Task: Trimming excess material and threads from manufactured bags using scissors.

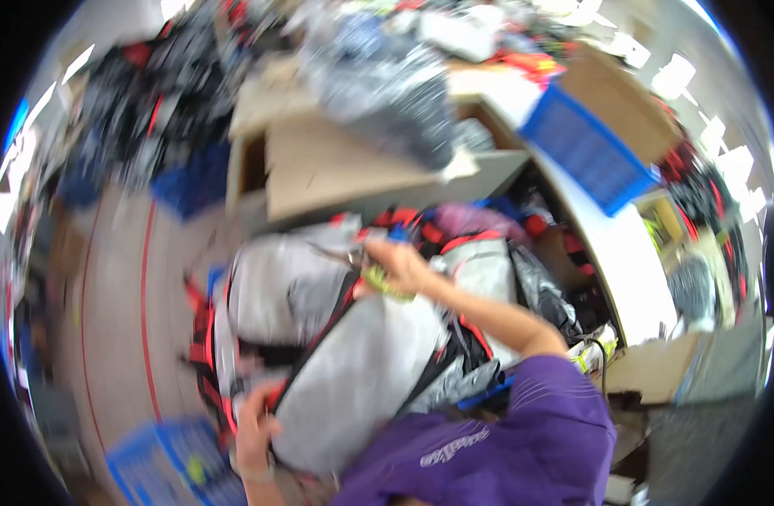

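A grey padded fabric piece with black and red trim [353, 379] lies across my lap on top of a pile of similar grey pieces [286, 287]. My left hand [256, 430] grips its lower left edge. My right hand [397, 266] is closed over the piece's top end. It holds a small tool with a yellow-green part [377, 281] and thin metal tips [330, 251] pointing left; it looks like snips, but blur hides the detail. My purple sleeve [522, 430] fills the lower right.
A tan cardboard surface [336, 164] stands beyond the pile, with a heap of grey-black garments [387, 84] above it. Blue crates sit at upper right [585, 148] and lower left [163, 464]. A white table edge [627, 253] curves along the right. The floor with red lines [117, 320] is on the left.
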A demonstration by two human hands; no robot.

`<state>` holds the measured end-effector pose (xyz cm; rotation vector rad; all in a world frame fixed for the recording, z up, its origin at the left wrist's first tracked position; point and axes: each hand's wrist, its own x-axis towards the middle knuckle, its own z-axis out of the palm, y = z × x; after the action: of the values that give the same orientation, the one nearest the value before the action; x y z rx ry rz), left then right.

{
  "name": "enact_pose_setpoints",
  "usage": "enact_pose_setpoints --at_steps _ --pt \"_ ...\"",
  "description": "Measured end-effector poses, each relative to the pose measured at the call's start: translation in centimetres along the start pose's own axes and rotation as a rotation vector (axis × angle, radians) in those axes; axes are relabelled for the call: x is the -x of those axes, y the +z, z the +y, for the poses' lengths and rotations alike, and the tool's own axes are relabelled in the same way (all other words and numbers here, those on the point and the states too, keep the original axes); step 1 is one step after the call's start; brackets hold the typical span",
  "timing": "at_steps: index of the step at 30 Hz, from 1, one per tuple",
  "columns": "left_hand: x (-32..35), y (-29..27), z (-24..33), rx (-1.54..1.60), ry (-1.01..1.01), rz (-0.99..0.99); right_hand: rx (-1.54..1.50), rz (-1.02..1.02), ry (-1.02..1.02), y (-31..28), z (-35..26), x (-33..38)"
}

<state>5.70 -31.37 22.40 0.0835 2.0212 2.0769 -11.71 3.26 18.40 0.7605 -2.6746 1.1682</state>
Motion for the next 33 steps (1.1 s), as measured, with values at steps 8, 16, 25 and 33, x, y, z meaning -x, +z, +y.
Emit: enact_pose_setpoints --at_steps 8,16,25,33 --pt "-1.9 -0.7 3.2 -0.579 -0.047 -0.240 -0.069 0.234 0.849 7.4 12.3 21.4" --pt "-12.8 -10.5 -12.3 -1.263 0.290 -0.047 -0.003 0.275 1.021 7.6 5.1 23.4" --pt "-12.9 8.2 -20.3 -0.966 1.044 -0.716 0.180 0.600 1.057 8.9 -1.9 19.9" --pt "-11.3 9.2 -18.3 -0.565 0.847 -0.819 0.335 0.729 1.104 10.7 -7.9 20.5"
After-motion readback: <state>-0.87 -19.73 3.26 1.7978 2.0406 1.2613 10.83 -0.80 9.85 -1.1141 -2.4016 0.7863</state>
